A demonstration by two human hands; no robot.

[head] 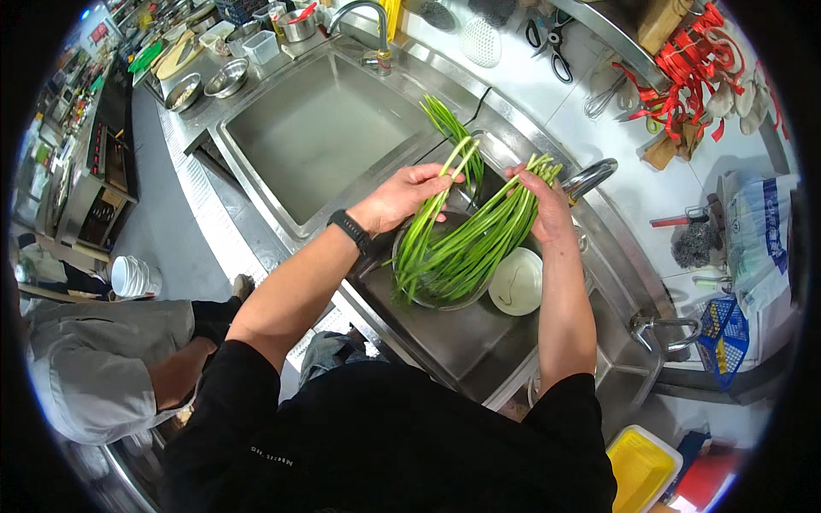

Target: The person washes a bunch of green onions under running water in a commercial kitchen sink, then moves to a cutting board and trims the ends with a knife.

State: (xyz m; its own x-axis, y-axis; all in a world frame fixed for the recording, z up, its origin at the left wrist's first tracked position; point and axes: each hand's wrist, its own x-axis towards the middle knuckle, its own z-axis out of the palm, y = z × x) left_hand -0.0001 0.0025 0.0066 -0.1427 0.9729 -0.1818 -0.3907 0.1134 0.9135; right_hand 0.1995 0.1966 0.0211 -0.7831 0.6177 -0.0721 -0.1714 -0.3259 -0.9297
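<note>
My left hand (410,195) grips a few long green stalks (420,243), which look like garlic chives or scallions, by their pale ends. In my right hand (545,202) is a thicker bunch of the same green stalks (481,240). The leafy tips of both hang over a round metal basin (452,306) in the stainless steel sink compartment (442,346). Another bunch of green stalks (452,122) lies on the divider behind my left hand. Right of the basin sits a white bowl (515,282) with a thin dark strand in it.
A larger sink (327,134) holding cloudy water adjoins on the left, with a curved faucet (369,19) behind it. Metal bowls (228,78) line the left counter. A second faucet (590,179) rises beside my right hand. Someone in grey (109,359) stands at left, near white buckets (135,277).
</note>
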